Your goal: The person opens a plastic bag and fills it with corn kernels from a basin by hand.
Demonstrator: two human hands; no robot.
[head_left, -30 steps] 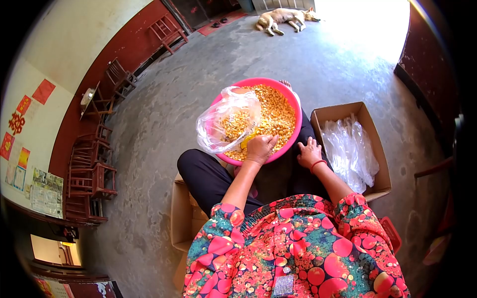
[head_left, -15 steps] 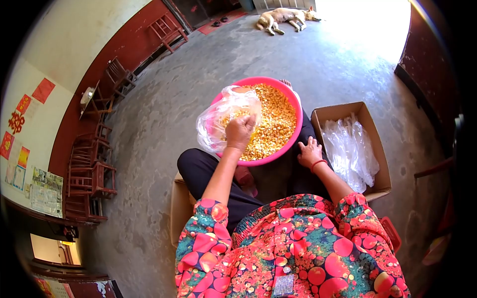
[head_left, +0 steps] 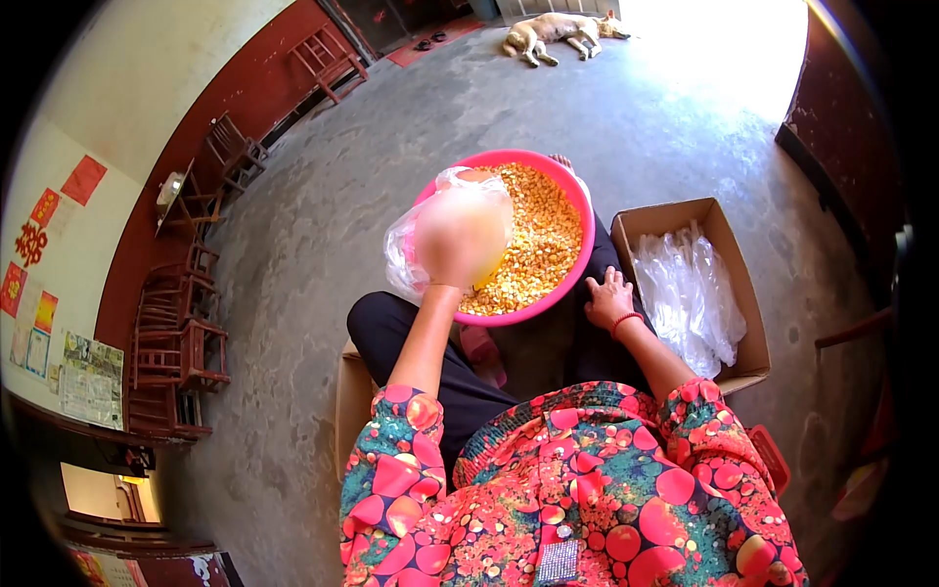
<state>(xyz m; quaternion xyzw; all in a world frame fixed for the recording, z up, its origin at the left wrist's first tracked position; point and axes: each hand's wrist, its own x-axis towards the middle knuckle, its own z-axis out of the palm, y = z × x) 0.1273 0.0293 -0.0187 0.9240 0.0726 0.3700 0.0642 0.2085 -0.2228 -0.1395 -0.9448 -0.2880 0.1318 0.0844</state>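
A pink basin [head_left: 577, 279] full of yellow corn kernels [head_left: 538, 230] sits before my knees. On its left side lies a clear plastic bag [head_left: 401, 256], partly over the rim. My left hand [head_left: 455, 240] is over the bag's opening, blurred, so its fingers and anything in them cannot be made out. My right hand [head_left: 610, 299], with a red band at the wrist, rests on my right knee, fingers spread and holding nothing. It is between the basin and an open cardboard box [head_left: 748, 323] of clear plastic bags [head_left: 687, 298].
Another cardboard box [head_left: 352, 411] stands by my left leg. Wooden chairs [head_left: 201, 352] line the left wall. A dog [head_left: 558, 37] lies on the floor at the far end, near a bright doorway. A red plastic object [head_left: 769, 458] is at my right side.
My left hand has moved up and left, from the kernels at the basin's near edge to over the bag. My right hand has stayed on the knee.
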